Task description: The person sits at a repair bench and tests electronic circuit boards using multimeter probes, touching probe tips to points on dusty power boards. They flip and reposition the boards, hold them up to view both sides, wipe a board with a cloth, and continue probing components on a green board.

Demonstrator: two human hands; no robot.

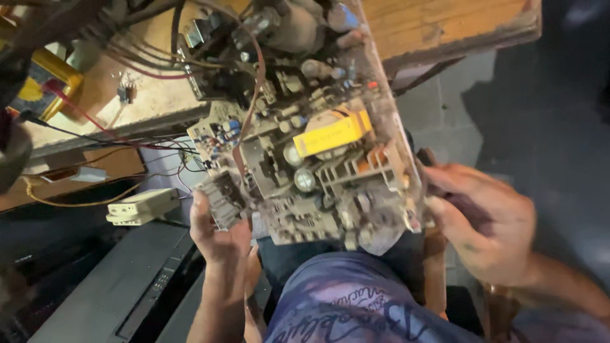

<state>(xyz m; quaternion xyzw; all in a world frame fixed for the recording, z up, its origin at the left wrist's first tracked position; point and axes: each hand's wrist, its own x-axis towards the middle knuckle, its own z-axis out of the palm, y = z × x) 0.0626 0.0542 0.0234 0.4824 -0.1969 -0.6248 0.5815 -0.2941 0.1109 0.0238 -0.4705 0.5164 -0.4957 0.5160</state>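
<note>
While both hands steady it, a dusty circuit board sits tilted over the person's lap, its far end leaning against the edge of the wooden surface and its near end hanging above a purple printed shirt. The board is crowded with parts: a yellow block near the middle, a pale finned metal piece just to its right, round silver-topped cans and many small grey pieces, all coated in grime. The left hand is clenched on the board's lower left corner, thumb up along the edge and fingers wrapped behind a ribbed grey part there. The right hand is at the board's right edge, fingers curled and touching the rim; it looks blurred, and I cannot tell whether it grips the board itself or a small dark thing pressed against it. A brown wire loops across the upper part of the board, and a bundle of dark and red wires runs from its top end to the left over the surface. A pair of small parts stands on the surface near those wires. Below the surface edge, left of the left hand, lies a cream plastic box, and beneath it a long black flat casing stretches toward the lower left. A yellow object shows at the upper left, partly cut off.
</note>
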